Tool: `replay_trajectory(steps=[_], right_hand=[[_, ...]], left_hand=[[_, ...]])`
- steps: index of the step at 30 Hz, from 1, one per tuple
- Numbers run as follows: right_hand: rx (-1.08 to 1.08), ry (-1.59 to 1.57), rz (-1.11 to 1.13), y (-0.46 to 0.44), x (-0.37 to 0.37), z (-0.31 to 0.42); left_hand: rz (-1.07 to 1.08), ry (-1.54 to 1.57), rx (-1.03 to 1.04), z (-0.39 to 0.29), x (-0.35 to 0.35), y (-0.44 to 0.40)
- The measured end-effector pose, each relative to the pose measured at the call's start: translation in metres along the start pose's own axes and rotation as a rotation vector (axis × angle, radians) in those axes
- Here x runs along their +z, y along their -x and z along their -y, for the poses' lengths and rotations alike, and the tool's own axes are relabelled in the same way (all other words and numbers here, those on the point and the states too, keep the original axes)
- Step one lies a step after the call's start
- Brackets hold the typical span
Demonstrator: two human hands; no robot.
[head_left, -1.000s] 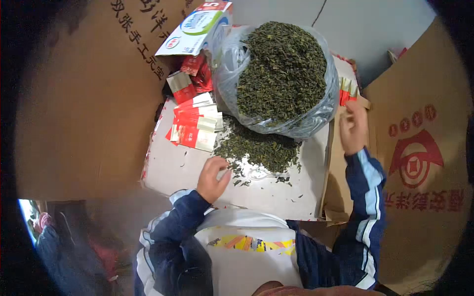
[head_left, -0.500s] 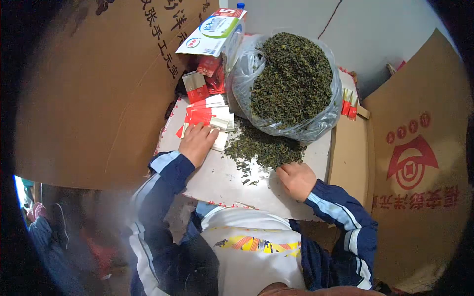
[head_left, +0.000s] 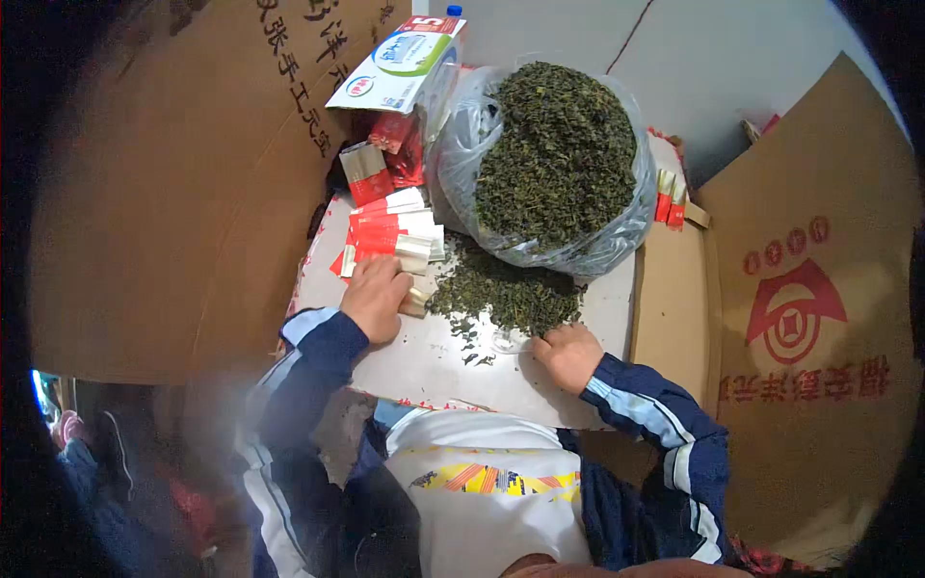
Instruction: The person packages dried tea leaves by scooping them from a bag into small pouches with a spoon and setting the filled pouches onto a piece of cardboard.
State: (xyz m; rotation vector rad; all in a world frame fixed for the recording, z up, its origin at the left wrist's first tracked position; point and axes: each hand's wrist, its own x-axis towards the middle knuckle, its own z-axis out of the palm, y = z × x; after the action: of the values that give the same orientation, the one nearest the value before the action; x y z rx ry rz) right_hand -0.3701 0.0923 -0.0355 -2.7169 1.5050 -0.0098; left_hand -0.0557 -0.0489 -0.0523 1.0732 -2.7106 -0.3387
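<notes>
My left hand (head_left: 377,297) is closed on the lowest of the fanned red, white and gold packets (head_left: 378,231), its fingers over the packet's surface. At the lower edge of a loose pile of dark green leaves (head_left: 511,294), my right hand (head_left: 570,356) pinches the handle of a clear plastic spoon (head_left: 506,341). The handle is mostly hidden under the fingers, and the spoon's bowl lies by the leaves. Behind the pile stands a clear plastic bag (head_left: 462,154) heaped with the same leaves.
An open white, blue and green carton (head_left: 400,67) with red packets stands at the back left. Small red and gold packets (head_left: 670,199) stand at the right edge of the white tabletop (head_left: 453,380). Tall cardboard (head_left: 164,212) flanks the left, with more cardboard (head_left: 809,318) at right.
My right hand has come down from the small packets at the right to the spoon and closed on it. My left hand has moved up onto the fanned packets. The view has shifted slightly.
</notes>
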Motion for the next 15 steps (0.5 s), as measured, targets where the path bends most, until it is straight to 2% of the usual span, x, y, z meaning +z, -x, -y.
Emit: replay_trajectory(steps=[2, 5, 6, 9, 10, 13, 15], right_hand=[[0.017, -0.026, -0.010, 0.002, -0.006, -0.001], [0.195, -0.318, -0.087, 0.001, -0.018, -0.005], [0.206, -0.314, -0.089, -0.001, -0.023, -0.007], [0.327, -0.599, -0.323, -0.011, -0.041, -0.015], [0.333, -0.595, -0.322, -0.014, -0.044, -0.020], [0.495, -0.691, -0.416, -0.026, -0.051, -0.039], [0.523, -0.669, -0.394, -0.034, -0.050, -0.053]], left_hand=[[-0.043, 0.025, 0.029, -0.004, -0.001, 0.002], [-0.118, 0.106, 0.027, -0.008, 0.001, 0.004], [-0.118, 0.109, 0.038, -0.013, 0.003, 0.004], [-0.357, 0.667, -0.093, -0.034, 0.011, 0.002], [-0.355, 0.672, -0.089, -0.040, 0.018, 0.002], [-0.185, 1.613, -0.324, -0.054, 0.045, -0.005], [-0.168, 1.682, -0.358, -0.072, 0.042, -0.014]])
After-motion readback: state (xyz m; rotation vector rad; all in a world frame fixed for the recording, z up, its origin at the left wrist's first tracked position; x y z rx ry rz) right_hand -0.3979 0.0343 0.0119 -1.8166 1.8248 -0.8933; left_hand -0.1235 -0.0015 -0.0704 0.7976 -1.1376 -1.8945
